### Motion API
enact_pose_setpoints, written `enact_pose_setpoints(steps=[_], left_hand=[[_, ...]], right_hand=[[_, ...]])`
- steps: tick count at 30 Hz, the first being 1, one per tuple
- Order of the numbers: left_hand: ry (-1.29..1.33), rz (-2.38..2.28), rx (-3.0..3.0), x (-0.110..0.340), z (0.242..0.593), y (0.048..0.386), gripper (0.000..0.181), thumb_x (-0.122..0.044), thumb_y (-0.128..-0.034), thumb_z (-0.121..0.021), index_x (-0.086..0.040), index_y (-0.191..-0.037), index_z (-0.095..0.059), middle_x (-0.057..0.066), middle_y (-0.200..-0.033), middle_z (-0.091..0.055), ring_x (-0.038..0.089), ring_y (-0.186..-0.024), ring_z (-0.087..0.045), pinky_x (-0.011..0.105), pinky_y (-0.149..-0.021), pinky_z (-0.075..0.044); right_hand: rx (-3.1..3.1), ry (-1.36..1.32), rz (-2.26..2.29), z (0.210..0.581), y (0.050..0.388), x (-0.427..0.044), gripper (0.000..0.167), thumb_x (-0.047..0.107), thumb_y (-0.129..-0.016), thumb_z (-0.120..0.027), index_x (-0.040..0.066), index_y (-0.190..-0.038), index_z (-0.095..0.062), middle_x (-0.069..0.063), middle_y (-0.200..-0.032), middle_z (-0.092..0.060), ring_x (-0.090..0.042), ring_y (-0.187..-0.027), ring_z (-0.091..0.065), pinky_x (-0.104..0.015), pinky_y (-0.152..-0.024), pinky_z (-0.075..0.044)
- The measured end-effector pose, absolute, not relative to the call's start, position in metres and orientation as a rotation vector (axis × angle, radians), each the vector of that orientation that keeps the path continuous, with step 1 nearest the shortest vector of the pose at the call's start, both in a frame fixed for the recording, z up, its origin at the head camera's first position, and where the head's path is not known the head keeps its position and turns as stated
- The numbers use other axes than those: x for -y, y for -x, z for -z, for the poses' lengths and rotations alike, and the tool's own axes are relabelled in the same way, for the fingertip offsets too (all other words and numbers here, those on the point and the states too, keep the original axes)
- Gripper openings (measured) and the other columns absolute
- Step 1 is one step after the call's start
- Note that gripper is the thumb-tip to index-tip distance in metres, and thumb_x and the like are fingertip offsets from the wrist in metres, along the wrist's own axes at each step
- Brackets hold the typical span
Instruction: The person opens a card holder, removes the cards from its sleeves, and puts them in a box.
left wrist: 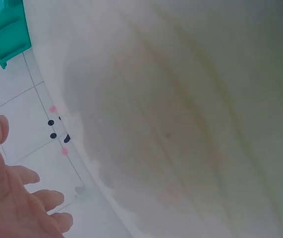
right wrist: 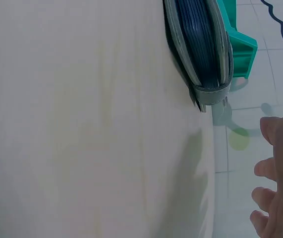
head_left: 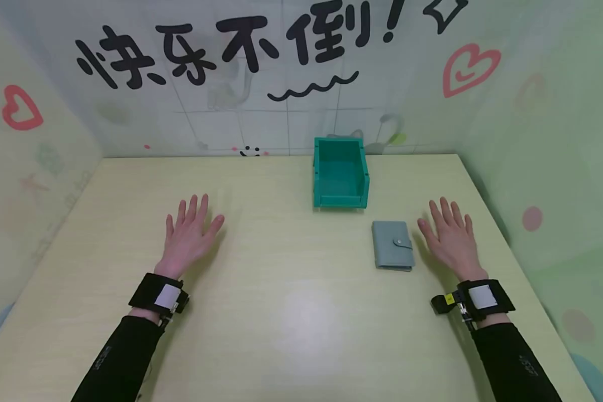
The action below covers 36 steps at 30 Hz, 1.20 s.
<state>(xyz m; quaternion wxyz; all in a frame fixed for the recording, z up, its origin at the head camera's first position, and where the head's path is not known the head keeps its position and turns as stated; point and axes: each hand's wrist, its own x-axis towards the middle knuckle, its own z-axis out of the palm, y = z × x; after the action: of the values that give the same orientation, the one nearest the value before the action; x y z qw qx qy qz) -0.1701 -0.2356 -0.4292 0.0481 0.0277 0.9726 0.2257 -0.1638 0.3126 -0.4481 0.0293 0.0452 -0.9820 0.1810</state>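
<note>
A grey-blue card holder (head_left: 393, 244) with a snap strap lies flat on the table. In the right wrist view its edge shows dark stacked sleeves (right wrist: 198, 39) between the covers. My right hand (head_left: 451, 237) is just to the right of it, fingers spread, apart from it and holding nothing. On the table's left side my left hand (head_left: 186, 237) has its fingers spread and holds nothing. A green open-fronted plastic bin (head_left: 340, 201) stands at the back of the table, behind the card holder. In the left wrist view the bin (left wrist: 10, 34) appears at the upper left corner.
The pale wooden table (head_left: 281, 312) meets a printed back wall (head_left: 261, 123) with large black characters. Side panels (head_left: 548, 167) border the table at left and right. Each wrist wears a black strap (head_left: 484, 301) with a small camera.
</note>
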Motion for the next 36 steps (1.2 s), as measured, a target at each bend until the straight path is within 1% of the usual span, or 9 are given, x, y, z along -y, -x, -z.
enact_pose_setpoints(steps=[7, 10, 14, 16, 18, 21, 24, 30, 36], left_hand=[[-0.101, -0.736, -2.957, 0.232, 0.43, 0.169, 0.082, -0.063, -0.1042, -0.023, -0.008, -0.162, -0.002, 0.024, -0.167, 0.004, 0.049, -0.154, 0.008, 0.071, -0.118, 0.006], [-0.102, -0.791, -2.945, 0.228, 0.43, 0.168, 0.081, -0.062, -0.1044, -0.023, -0.008, -0.162, -0.002, 0.024, -0.168, 0.003, 0.049, -0.154, 0.007, 0.071, -0.119, 0.005], [-0.11, -0.917, -2.92, 0.222, 0.429, 0.168, 0.08, -0.06, -0.105, -0.026, -0.009, -0.162, -0.003, 0.023, -0.168, 0.0, 0.048, -0.155, 0.005, 0.069, -0.12, 0.004], [-0.112, -0.997, -2.903, 0.219, 0.429, 0.169, 0.079, -0.059, -0.1054, -0.027, -0.008, -0.162, -0.005, 0.024, -0.168, -0.004, 0.048, -0.155, 0.002, 0.068, -0.121, 0.002], [-0.108, -1.088, -2.873, 0.215, 0.428, 0.17, 0.078, -0.057, -0.1058, -0.028, -0.007, -0.162, -0.007, 0.024, -0.168, -0.008, 0.048, -0.155, -0.003, 0.067, -0.122, -0.002], [-0.084, -1.237, -2.8, 0.209, 0.427, 0.171, 0.077, -0.057, -0.1057, -0.03, -0.008, -0.162, -0.01, 0.023, -0.167, -0.015, 0.047, -0.154, -0.011, 0.065, -0.122, -0.011], [-0.061, -1.348, -2.737, 0.203, 0.427, 0.169, 0.075, -0.057, -0.1054, -0.031, -0.01, -0.162, -0.015, 0.022, -0.165, -0.023, 0.044, -0.153, -0.021, 0.064, -0.12, -0.021], [-0.081, -1.419, -2.7, 0.186, 0.428, 0.167, 0.068, -0.051, -0.107, -0.034, -0.006, -0.157, -0.029, 0.024, -0.152, -0.042, 0.041, -0.14, -0.04, 0.06, -0.112, -0.035], [-0.123, -1.417, -2.68, 0.171, 0.432, 0.166, 0.062, -0.047, -0.1078, -0.037, -0.004, -0.153, -0.036, 0.023, -0.141, -0.05, 0.039, -0.127, -0.05, 0.055, -0.105, -0.042]], right_hand=[[2.991, -0.095, -0.775, 0.448, 0.161, -0.307, 0.076, 0.054, -0.107, -0.029, 0.0, -0.159, -0.019, -0.03, -0.165, -0.012, -0.049, -0.154, -0.008, -0.07, -0.119, -0.004], [2.965, -0.074, -0.868, 0.447, 0.159, -0.305, 0.074, 0.051, -0.107, -0.031, -0.002, -0.158, -0.021, -0.032, -0.163, -0.016, -0.052, -0.152, -0.012, -0.07, -0.119, -0.007], [2.907, -0.009, -1.004, 0.444, 0.153, -0.299, 0.068, 0.045, -0.108, -0.035, -0.003, -0.155, -0.029, -0.035, -0.156, -0.031, -0.054, -0.144, -0.028, -0.069, -0.113, -0.023], [2.866, 0.024, -1.071, 0.444, 0.148, -0.294, 0.064, 0.043, -0.108, -0.039, -0.003, -0.152, -0.036, -0.034, -0.145, -0.044, -0.051, -0.132, -0.042, -0.062, -0.103, -0.036], [2.831, 0.051, -1.117, 0.444, 0.145, -0.29, 0.059, 0.041, -0.106, -0.044, -0.003, -0.146, -0.044, -0.031, -0.127, -0.055, -0.044, -0.113, -0.052, -0.05, -0.088, -0.045], [2.821, 0.09, -1.117, 0.445, 0.141, -0.282, 0.052, 0.041, -0.103, -0.052, -0.003, -0.131, -0.052, -0.021, -0.1, -0.059, -0.03, -0.085, -0.054, -0.033, -0.068, -0.042], [2.872, 0.104, -1.088, 0.446, 0.14, -0.275, 0.048, 0.043, -0.1, -0.057, -0.001, -0.119, -0.051, -0.014, -0.085, -0.054, -0.023, -0.07, -0.048, -0.027, -0.058, -0.038], [3.019, 0.028, -0.937, 0.451, 0.145, -0.262, 0.053, 0.05, -0.094, -0.066, 0.002, -0.107, -0.049, -0.008, -0.074, -0.05, -0.02, -0.062, -0.047, -0.028, -0.053, -0.033], [3.054, -0.013, -0.824, 0.454, 0.151, -0.254, 0.051, 0.047, -0.091, -0.071, 0.002, -0.1, -0.048, -0.004, -0.067, -0.04, -0.019, -0.059, -0.046, -0.028, -0.051, -0.028]])
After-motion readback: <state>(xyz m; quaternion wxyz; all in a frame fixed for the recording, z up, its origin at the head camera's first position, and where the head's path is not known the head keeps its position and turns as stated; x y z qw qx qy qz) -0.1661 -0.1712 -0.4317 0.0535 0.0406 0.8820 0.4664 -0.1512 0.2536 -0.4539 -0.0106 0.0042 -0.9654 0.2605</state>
